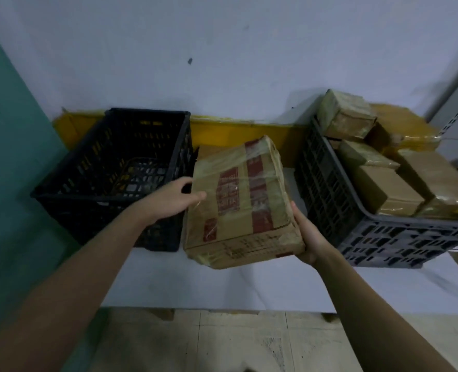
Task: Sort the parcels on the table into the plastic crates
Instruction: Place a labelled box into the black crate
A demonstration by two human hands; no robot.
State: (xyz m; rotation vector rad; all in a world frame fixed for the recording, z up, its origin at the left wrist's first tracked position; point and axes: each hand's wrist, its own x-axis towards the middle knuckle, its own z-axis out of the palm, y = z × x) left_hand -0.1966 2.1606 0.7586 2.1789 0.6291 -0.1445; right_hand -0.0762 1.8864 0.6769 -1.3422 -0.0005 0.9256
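Note:
A brown cardboard parcel (245,202) with red print and clear tape is held between the two crates, tilted, its near end raised above the table. My left hand (175,198) grips its left edge, thumb on top. My right hand (307,237) holds its near right corner from below. The black crate (61,193) on the left holds no parcels that I can see. The grey crate (327,189) on the right holds several taped brown parcels (389,189), piled above its rim.
The white table (222,283) runs along a pale wall (222,49). A yellow board (249,130) lies at the back behind the crates. A green wall (4,157) stands on the left. Light floor tiles (249,342) show below the table's front edge.

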